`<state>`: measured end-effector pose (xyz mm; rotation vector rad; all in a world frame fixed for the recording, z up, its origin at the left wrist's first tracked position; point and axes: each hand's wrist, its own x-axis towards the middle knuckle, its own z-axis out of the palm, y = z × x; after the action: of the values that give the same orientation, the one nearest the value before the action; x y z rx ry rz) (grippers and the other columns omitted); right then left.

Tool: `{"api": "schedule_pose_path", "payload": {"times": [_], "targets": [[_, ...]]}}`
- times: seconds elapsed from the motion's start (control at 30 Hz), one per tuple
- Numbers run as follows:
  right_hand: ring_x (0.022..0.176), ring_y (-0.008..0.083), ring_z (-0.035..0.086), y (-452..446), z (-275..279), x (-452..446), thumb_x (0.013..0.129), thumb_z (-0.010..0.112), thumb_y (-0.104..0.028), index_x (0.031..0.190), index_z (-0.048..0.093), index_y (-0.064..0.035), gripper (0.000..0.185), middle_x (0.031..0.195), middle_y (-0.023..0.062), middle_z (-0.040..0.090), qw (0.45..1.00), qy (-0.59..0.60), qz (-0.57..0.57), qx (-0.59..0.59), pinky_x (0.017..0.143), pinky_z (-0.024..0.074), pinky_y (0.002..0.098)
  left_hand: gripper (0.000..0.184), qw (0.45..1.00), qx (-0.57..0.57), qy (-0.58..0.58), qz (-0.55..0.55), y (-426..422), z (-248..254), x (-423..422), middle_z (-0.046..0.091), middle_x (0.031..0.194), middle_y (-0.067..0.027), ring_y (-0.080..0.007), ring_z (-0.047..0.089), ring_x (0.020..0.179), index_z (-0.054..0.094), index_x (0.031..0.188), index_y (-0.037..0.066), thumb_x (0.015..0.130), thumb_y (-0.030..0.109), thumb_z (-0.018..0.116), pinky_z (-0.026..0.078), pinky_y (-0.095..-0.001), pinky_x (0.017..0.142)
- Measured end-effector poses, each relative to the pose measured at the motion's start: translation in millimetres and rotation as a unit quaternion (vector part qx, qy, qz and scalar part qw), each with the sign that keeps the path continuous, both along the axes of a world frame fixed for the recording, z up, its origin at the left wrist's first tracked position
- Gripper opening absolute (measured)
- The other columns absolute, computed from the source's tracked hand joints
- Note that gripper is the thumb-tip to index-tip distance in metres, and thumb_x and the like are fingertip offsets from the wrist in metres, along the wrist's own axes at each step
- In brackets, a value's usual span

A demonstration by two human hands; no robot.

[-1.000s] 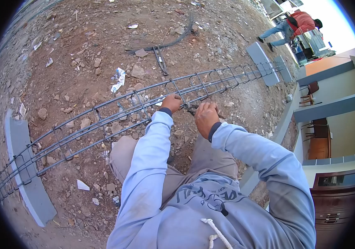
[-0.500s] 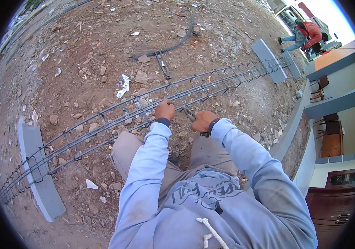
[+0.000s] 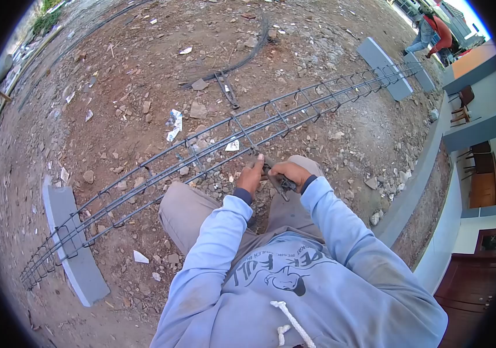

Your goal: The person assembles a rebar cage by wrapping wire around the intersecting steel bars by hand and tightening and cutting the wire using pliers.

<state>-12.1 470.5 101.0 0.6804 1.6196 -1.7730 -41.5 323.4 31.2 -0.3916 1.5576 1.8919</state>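
Observation:
A long rebar cage (image 3: 201, 153) of bars and square stirrups runs slantwise over the ground, its ends on grey blocks. My left hand (image 3: 251, 175) is closed at the cage's near bar, fingertips pinched together by a stirrup corner; what they pinch is too small to make out. Just right of it, my right hand (image 3: 293, 174) is wrapped round a dark pliers-like tool (image 3: 283, 187), with a dark bundle below the fingers that looks like tie wire. Both hands are nearly touching, above my knees.
Grey blocks lie at left (image 3: 74, 243) and upper right (image 3: 384, 68). Another hinged tool (image 3: 226, 90) and bent rods (image 3: 254, 55) lie beyond the cage. A person in red (image 3: 442, 32) bends at the upper right. A building with chairs stands at right.
Both hands have drawn nearer my body and closer together, and the tool has tilted. The view has shifted, so the cage appears farther right. The person in red has changed posture.

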Motion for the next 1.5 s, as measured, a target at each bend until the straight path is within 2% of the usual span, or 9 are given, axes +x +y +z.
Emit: {"api": "schedule_pose_path", "payload": {"times": [0.3,0.43,0.53,0.67,0.77,0.87,1.13,1.3,1.5], "targets": [[0.061,0.0192,0.063,19.2,-27.5,18.4,0.081,0.058,-0.029,0.09,0.059,-0.0018,0.029,0.076,0.0117,0.065,0.972,-0.034,-0.064,-0.225,0.052,0.048,0.0304,0.038,0.997,0.067,-0.032,0.032,26.5,-4.6,-1.7,0.06,0.07,-0.0044,-0.0153,0.057,0.059,0.061,0.079,0.006,0.083,0.044,0.062,0.046,-0.0299,0.056],[0.074,0.0246,0.065,23.0,-2.2,16.6,0.079,0.059,-0.034,0.095,0.058,-0.0011,0.037,0.08,0.0155,0.065,0.995,0.04,0.077,0.044,0.06,0.0494,0.0363,0.034,0.996,0.041,-0.054,0.065,30.8,-0.6,-1.6,0.059,0.067,-0.0046,-0.0162,0.057,0.057,0.06,0.075,0.006,0.082,0.039,0.061,0.045,-0.0303,0.053],[0.09,0.0313,0.062,2.0,51.5,24.1,0.073,0.064,-0.035,0.116,0.051,0.0008,0.057,0.094,0.0203,0.063,0.818,0.158,0.261,0.488,0.069,0.048,0.0413,0.034,0.995,0.035,-0.023,0.087,37.4,-4.8,-2.7,0.058,0.066,-0.0044,-0.0156,0.054,0.054,0.058,0.072,0.007,0.081,0.04,0.061,0.043,-0.0322,0.048],[0.094,0.0296,0.056,-20.4,34.9,58.7,0.079,0.055,-0.024,0.128,0.042,0.0013,0.057,0.108,0.0175,0.054,0.566,0.314,0.287,0.706,0.072,0.0465,0.0402,0.033,0.993,-0.004,-0.057,0.101,49.5,3.7,-6.8,0.058,0.066,-0.0046,-0.0166,0.056,0.055,0.059,0.075,0.007,0.08,0.039,0.062,0.045,-0.0328,0.049],[0.086,0.0252,0.058,-6.2,8.9,57.8,0.072,0.062,-0.025,0.126,0.043,0.0037,0.065,0.098,0.0144,0.055,0.519,0.306,0.29,0.743,0.067,0.0452,0.0348,0.034,0.991,0.041,-0.103,0.08,49.7,32.4,-2.4,0.059,0.068,-0.0054,-0.0179,0.059,0.058,0.059,0.078,0.006,0.081,0.04,0.062,0.05,-0.0349,0.053],[0.089,0.0282,0.059,-3.7,14.7,54.3,0.081,0.052,-0.019,0.125,0.041,0.0063,0.052,0.098,0.0172,0.056,0.569,0.255,0.344,0.703,0.069,0.0487,0.0374,0.034,0.994,-0.008,-0.075,0.08,54.4,22.9,-4.0,0.062,0.072,-0.0072,-0.0192,0.062,0.061,0.06,0.083,0.005,0.084,0.039,0.057,0.054,-0.0381,0.057],[0.094,0.0376,0.061,2.4,35.8,36.8,0.07,0.058,-0.019,0.113,0.047,0.0103,0.054,0.104,0.0274,0.057,0.787,0.16,0.308,0.51,0.08,0.0499,0.0406,0.038,0.991,-0.046,-0.076,0.096,7.6,4.8,-5.4,0.066,0.096,-0.008,-0.0196,0.063,0.079,0.055,0.114,0.006,0.089,0.033,0.046,0.042,-0.0332,0.069],[0.098,0.04,0.058,10.3,37.2,23.8,0.066,0.057,-0.018,0.101,0.055,0.0096,0.045,0.099,0.0295,0.06,0.893,0.075,0.246,0.369,0.083,0.047,0.0395,0.031,0.979,-0.101,-0.084,0.155,-36.0,-32.4,19.6,0.066,0.093,-0.0083,-0.0169,0.063,0.074,0.057,0.106,0.004,0.087,0.028,0.049,0.039,-0.0288,0.057],[0.046,0.0102,0.043,26.6,30.2,24.2,0.069,0.059,-0.007,0.107,0.053,0.0036,0.04,0.06,0.0027,0.047,0.994,-0.017,0.076,0.072,0.041,0.0335,0.0265,0.024,0.91,-0.396,-0.025,0.124,-74.7,-173.4,89.2,0.066,0.077,-0.0106,-0.0206,0.062,0.065,0.064,0.08,-0.001,0.078,0.021,0.057,0.045,-0.0332,0.058]]}}
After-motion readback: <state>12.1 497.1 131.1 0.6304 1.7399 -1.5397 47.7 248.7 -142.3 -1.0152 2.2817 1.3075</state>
